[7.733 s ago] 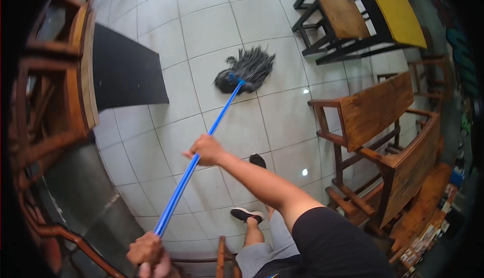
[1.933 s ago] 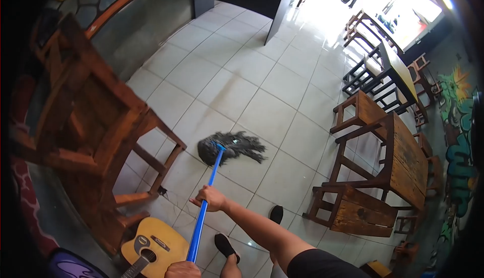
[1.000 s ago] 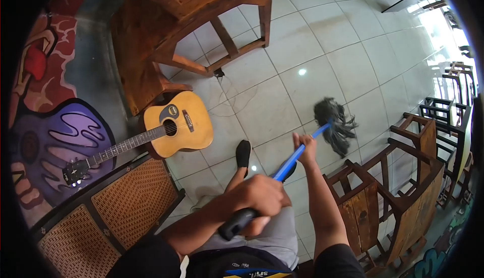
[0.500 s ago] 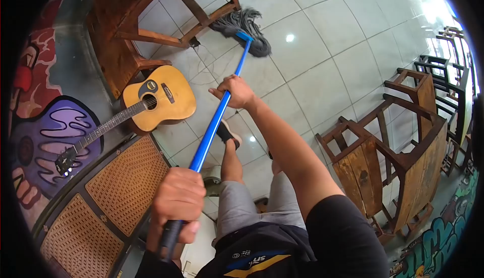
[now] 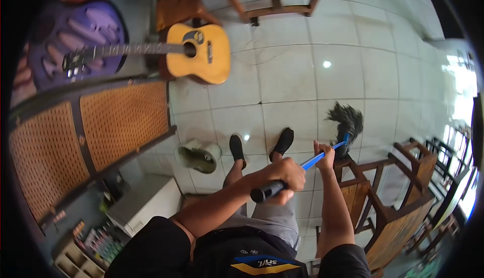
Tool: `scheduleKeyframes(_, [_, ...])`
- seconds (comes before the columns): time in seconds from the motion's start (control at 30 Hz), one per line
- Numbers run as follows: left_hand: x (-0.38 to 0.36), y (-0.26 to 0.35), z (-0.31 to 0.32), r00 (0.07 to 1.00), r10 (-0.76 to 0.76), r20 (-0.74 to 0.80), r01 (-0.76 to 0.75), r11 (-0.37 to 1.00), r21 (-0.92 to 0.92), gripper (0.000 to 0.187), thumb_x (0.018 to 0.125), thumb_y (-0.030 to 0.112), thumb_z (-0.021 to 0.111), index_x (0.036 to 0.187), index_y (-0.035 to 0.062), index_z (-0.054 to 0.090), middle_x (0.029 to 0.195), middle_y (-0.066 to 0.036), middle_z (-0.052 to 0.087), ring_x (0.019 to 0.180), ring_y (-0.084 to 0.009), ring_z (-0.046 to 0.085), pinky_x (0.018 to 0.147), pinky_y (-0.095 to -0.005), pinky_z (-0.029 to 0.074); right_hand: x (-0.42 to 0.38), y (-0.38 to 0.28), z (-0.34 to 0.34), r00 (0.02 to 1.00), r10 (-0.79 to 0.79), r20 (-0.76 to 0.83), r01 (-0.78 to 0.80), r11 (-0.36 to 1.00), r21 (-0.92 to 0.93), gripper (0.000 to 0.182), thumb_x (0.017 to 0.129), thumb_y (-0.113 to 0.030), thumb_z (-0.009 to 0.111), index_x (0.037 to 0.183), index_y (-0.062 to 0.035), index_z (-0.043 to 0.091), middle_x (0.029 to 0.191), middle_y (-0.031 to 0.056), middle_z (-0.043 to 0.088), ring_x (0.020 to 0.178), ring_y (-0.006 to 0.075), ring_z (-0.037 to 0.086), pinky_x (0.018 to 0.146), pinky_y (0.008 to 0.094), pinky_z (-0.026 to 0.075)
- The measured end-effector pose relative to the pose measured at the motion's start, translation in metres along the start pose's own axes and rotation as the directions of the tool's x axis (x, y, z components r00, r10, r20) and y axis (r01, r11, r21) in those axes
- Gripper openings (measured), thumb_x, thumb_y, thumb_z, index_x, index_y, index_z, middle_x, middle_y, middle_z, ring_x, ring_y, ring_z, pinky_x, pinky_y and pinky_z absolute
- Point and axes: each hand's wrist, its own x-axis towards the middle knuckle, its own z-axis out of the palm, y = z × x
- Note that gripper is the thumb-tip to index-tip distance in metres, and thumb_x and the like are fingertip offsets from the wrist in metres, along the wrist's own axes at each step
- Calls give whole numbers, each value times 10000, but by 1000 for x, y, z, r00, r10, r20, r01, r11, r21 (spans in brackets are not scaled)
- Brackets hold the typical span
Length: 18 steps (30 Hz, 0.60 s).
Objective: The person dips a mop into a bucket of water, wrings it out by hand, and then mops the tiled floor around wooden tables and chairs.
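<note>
A mop with a dark grey string head (image 5: 348, 119) rests on the tiled floor at the right, beside the wooden furniture. Its blue pole (image 5: 311, 162) slants down and left to a black end grip. My left hand (image 5: 286, 177) is closed around the pole just by that grip, in front of my shorts. Farther along, near the mop head, my right hand (image 5: 324, 156) wraps the pole.
An acoustic guitar (image 5: 209, 53) leans by a wooden chair at the upper left. Near my feet is a pale bucket (image 5: 199, 156). Woven panels (image 5: 123, 109) line the left, above a white cabinet (image 5: 146, 205). Wooden furniture (image 5: 398, 227) fills the lower right; table legs (image 5: 277, 10) stand ahead.
The mop head has swung from beneath the wooden furniture ahead to the right side. Both hands have moved right, still on the pole, and the view has turned.
</note>
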Motion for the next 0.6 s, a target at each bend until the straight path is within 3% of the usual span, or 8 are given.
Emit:
scheduleKeyframes(0.13, [-56, 46, -12, 993, 33, -111, -15, 987, 161, 151, 484, 31, 499, 534, 47, 357, 546, -112, 348, 528, -318, 419, 514, -387, 368, 6, -64, 52, 992, -118, -50, 124, 981, 146, 441, 893, -190, 646, 526, 0, 493, 513, 196, 478, 487, 390, 494, 512, 459, 381])
scheduleKeyframes(0.17, [-76, 49, -15, 971, 162, -179, -119, 967, 226, 153, 559, 138, 522, 560, 61, 390, 548, -73, 408, 483, -290, 430, 489, -395, 354, 13, -80, 72, 972, -220, -80, 230, 962, 148, 412, 880, -154, 640, 534, 2, 481, 517, 187, 483, 499, 389, 500, 523, 454, 387])
scheduleKeyframes(0.2, [-87, 67, -17, 929, 238, -285, -168, 954, 248, 126, 579, 138, 529, 592, 57, 435, 570, -64, 460, 482, -266, 455, 467, -375, 355, 22, -107, 84, 962, -259, -87, 272, 942, 199, 403, 869, -139, 642, 529, -6, 473, 514, 173, 489, 500, 382, 497, 537, 442, 392])
scheduleKeyframes(0.27, [-109, 105, -22, 929, 213, -301, -102, 933, 345, 201, 523, 117, 526, 533, 75, 331, 538, -54, 320, 486, -232, 398, 510, -362, 354, 38, -145, 118, 926, -357, -124, 377, 898, 228, 418, 858, -140, 663, 507, -36, 461, 514, 149, 505, 496, 364, 494, 551, 421, 397])
scheduleKeyframes(0.37, [-130, 151, -36, 983, 70, -171, 2, 921, 389, 230, 606, 147, 534, 498, 92, 339, 477, -31, 375, 395, -207, 386, 440, -325, 333, 71, -205, 143, 834, -548, -59, 545, 802, 246, 428, 859, -173, 684, 496, -45, 496, 497, 136, 523, 518, 351, 528, 558, 424, 420])
scheduleKeyframes(0.43, [-149, 148, -42, 979, 98, -180, -15, 910, 415, 256, 611, 153, 535, 484, 96, 320, 462, -24, 351, 387, -200, 373, 438, -321, 325, 92, -230, 164, 792, -610, -25, 595, 763, 251, 418, 862, -234, 687, 517, -43, 548, 536, 147, 551, 547, 350, 554, 592, 427, 452])
scheduleKeyframes(0.5, [-180, 131, -56, 966, 162, -202, -35, 856, 516, 304, 658, 184, 533, 474, 97, 308, 446, -14, 334, 373, -193, 355, 431, -315, 317, 114, -256, 179, 764, -636, 103, 592, 756, 279, 441, 896, -286, 631, 539, -38, 562, 569, 170, 573, 598, 375, 573, 633, 434, 470])
scheduleKeyframes(0.6, [-204, 131, -64, 967, 126, -223, 7, 859, 512, 303, 591, 209, 559, 510, 71, 302, 498, -47, 331, 446, -223, 387, 482, -346, 317, 100, -266, 192, 793, -606, 64, 572, 777, 262, 427, 883, -266, 641, 539, -25, 568, 583, 158, 586, 627, 365, 582, 687, 443, 473])
